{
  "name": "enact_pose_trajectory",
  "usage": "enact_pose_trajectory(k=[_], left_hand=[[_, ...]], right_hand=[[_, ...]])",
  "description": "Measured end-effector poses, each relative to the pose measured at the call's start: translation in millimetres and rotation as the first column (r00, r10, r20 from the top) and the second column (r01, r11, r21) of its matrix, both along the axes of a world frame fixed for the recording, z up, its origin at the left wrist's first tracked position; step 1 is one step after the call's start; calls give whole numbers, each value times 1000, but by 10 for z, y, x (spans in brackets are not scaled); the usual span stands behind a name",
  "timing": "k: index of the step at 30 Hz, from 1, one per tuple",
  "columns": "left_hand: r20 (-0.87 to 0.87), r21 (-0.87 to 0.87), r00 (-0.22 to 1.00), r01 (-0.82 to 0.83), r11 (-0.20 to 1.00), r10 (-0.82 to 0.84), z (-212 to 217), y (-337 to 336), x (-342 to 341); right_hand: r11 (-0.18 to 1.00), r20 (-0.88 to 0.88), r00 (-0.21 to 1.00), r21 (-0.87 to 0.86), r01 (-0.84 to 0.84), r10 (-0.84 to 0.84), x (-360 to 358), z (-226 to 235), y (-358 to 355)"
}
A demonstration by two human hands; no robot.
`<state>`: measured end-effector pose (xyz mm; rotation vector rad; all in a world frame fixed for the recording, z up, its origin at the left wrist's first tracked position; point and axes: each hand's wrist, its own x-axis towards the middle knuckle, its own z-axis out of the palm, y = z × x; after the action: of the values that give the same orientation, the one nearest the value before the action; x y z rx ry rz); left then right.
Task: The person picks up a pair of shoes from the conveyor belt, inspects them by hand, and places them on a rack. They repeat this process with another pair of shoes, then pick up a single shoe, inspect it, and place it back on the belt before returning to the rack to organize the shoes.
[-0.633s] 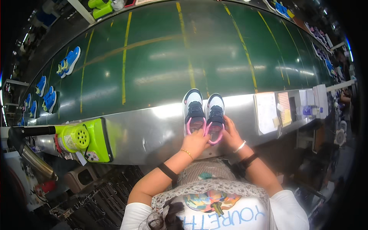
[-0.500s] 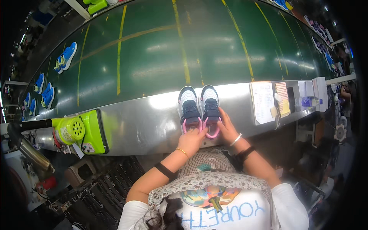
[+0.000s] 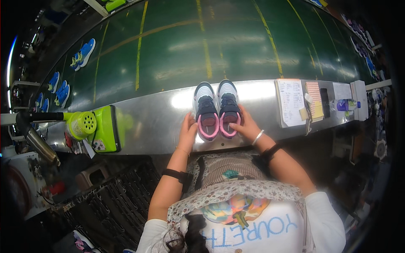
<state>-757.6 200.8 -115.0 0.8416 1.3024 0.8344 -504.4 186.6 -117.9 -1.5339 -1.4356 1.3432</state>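
A pair of children's sneakers stands side by side on the metal ledge before me, toes pointing away. Both are white and grey with navy straps and pink-lined collars. The left sneaker [image 3: 206, 110] has my left hand [image 3: 187, 131] at its outer heel side, fingers apart and thumb close to the collar. On the right sneaker [image 3: 228, 105], my right hand [image 3: 248, 125] grips the heel, its thumb over the collar edge and its fingers along the outer side.
A green conveyor belt [image 3: 168, 59] with yellow lines runs beyond the ledge, carrying blue sneakers [image 3: 83, 55] at left. A lime-green machine [image 3: 103, 128] sits on the ledge's left. Rightward lie a notebook [image 3: 290, 103], a checked pad [image 3: 313, 95] and a bottle [image 3: 345, 105].
My left hand has come off the sneakers' heels and moved left to the left sneaker's outer side. My right thumb now lies over the right collar. The whole view has shifted slightly.
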Motion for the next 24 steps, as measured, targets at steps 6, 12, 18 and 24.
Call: enact_pose_trajectory(k=[6, 12, 18, 24], left_hand=[[-279, 225, 948, 218, 950, -152, 102, -36, 145], [402, -213, 896, -111, 971, 191, 163, -4, -3], [689, -250, 689, -63, 966, 223, 499, -70, 1], [760, -261, 609, -36, 965, 228, 520, -127, 76]], right_hand=[[999, 141, 989, -1, 54, -53, -20, -25, 14], [891, -541, 735, -409, 195, -409, 133, -3, -3], [892, -744, 533, -450, 45, -403, 93, 461, -7], [911, -796, 482, -412, 12, -366, -34, 618, -67]])
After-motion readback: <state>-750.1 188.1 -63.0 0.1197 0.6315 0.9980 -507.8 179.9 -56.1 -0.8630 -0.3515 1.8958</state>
